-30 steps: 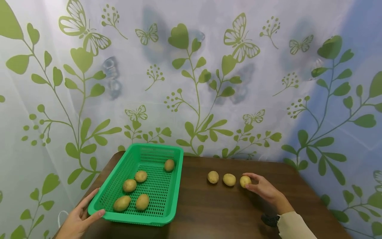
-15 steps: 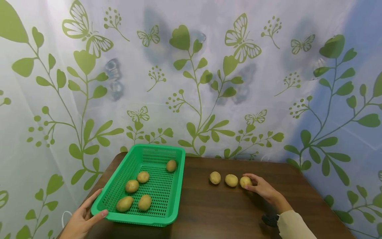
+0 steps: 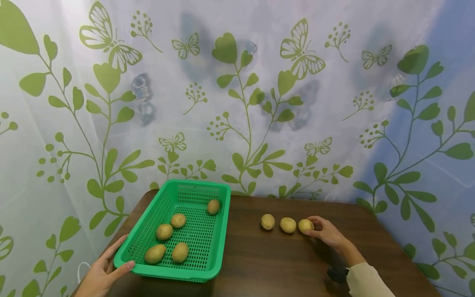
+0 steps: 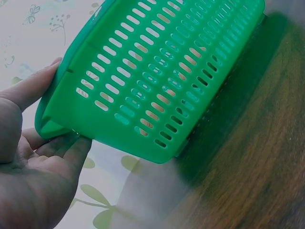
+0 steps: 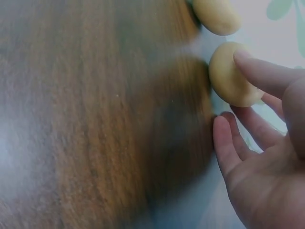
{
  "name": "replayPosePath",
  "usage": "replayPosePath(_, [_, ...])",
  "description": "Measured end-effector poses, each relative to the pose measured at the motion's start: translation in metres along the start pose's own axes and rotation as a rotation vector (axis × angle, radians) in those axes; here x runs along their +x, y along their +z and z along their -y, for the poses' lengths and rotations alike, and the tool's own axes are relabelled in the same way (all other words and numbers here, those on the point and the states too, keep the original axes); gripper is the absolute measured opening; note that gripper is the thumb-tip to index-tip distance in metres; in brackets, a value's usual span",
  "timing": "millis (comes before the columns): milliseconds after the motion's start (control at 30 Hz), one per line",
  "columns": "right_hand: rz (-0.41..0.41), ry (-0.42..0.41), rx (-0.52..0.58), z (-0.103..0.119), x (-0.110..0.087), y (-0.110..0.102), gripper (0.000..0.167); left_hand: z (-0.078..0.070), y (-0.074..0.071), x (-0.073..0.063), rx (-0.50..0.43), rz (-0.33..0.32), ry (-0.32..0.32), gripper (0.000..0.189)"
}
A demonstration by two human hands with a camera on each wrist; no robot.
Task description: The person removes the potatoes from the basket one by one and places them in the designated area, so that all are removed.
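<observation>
At the far left, a thin white cable (image 3: 82,270) curves in front of the patterned cloth (image 3: 245,24), printed with green leaves and butterflies. Next comes the left hand (image 3: 97,275), clamped on the near left corner of the green basket (image 3: 174,272), its thumb over the rim and other fingers curled beneath. The basket stands on the brown table (image 3: 256,260), its left side running close along the table's left edge, its far end near the cloth. Inside lie five potatoes: one at the near left (image 3: 155,253), two just beside each other farther back (image 3: 164,232) (image 3: 178,220), one at the near middle (image 3: 180,252), and one against the right wall toward the far corner (image 3: 213,206). Right of the basket, a wide strip of wood separates its rim from a row of three potatoes: the left one (image 3: 267,222), the middle one (image 3: 288,225) and the right one (image 3: 305,226), the first two with a narrow gap between them. More tabletop stretches in front of this row, down to the bottom of the head view. The right hand (image 3: 329,236) pinches the right one between thumb and fingers. Behind it come a dark object (image 3: 337,274) at the wrist, a pale sleeve (image 3: 369,281), and the table's slanting right edge.
</observation>
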State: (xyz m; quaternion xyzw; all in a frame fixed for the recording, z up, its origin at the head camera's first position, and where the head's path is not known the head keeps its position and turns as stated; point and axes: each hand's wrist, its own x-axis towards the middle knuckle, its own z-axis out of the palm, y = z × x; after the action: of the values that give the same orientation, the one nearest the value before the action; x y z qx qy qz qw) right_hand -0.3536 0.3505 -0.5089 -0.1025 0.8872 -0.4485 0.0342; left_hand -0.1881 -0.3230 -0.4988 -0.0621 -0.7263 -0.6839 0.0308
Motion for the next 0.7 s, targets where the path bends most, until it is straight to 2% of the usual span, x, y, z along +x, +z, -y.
replayPosePath(133, [0.019,-0.005,-0.011,0.001,-0.001,-0.002,0.054,0.000,-0.001,0.000,0.000,0.002,-0.018,0.078])
replayPosePath(367, [0.039,-0.002,0.007,0.005,-0.001,-0.008,0.060,0.001,-0.002,0.000,-0.018,0.005,-0.039,0.079])
replayPosePath(600, [0.040,-0.040,0.013,0.016,-0.002,-0.016,0.060,0.002,-0.001,0.000,-0.007,0.002,0.009,0.078])
replayPosePath(700, [0.048,-0.040,0.030,0.019,-0.001,-0.018,0.058,0.002,-0.001,0.001,-0.004,0.001,0.009,0.078])
